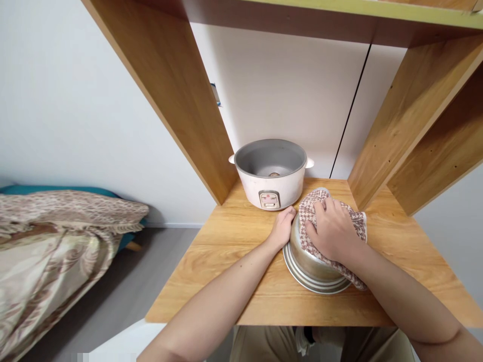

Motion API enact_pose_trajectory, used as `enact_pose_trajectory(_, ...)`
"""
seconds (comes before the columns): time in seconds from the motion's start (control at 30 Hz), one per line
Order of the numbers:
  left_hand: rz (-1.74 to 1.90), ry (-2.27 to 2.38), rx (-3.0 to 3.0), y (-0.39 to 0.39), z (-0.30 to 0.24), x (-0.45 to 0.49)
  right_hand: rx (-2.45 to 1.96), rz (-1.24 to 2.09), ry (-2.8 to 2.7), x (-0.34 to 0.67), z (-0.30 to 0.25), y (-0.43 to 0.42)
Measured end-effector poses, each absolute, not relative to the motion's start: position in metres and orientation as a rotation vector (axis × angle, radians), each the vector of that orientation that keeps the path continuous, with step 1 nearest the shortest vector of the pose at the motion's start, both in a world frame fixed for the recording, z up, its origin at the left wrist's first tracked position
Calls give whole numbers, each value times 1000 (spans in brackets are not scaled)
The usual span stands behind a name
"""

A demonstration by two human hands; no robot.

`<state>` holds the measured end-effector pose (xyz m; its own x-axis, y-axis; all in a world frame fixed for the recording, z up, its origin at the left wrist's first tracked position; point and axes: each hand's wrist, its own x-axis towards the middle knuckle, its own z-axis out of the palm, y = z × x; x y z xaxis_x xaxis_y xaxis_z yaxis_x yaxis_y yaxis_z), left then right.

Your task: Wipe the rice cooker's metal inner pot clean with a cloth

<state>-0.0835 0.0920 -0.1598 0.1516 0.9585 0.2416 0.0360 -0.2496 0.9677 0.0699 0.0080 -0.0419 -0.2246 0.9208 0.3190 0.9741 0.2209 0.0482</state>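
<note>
A metal rice cooker inner pot (314,265) rests upside down on the wooden desk, its ridged rim against the desktop. My left hand (282,229) steadies the pot at its left side, fingers curled against the wall and partly hidden. Across the upturned base lies a brown-and-white patterned cloth (310,208), which hangs down the right side. On top, my right hand (334,229) presses and grips the cloth with bent fingers. Just behind stands the white rice cooker body (249,187), lidless, with its grey inside and heating plate showing.
Wooden uprights (181,100) flank the desk (211,261), and a shelf (287,22) spans above it. At the left, a bed or couch (56,261) carries patterned covers. A white seat edge (124,342) shows below the desk's front edge.
</note>
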Motion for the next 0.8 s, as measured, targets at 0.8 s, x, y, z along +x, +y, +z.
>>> enact_pose_trajectory(0.8, 1254, 1006, 1499, 91, -160, -84, -1802, -374, -2297, 69, -42, 8)
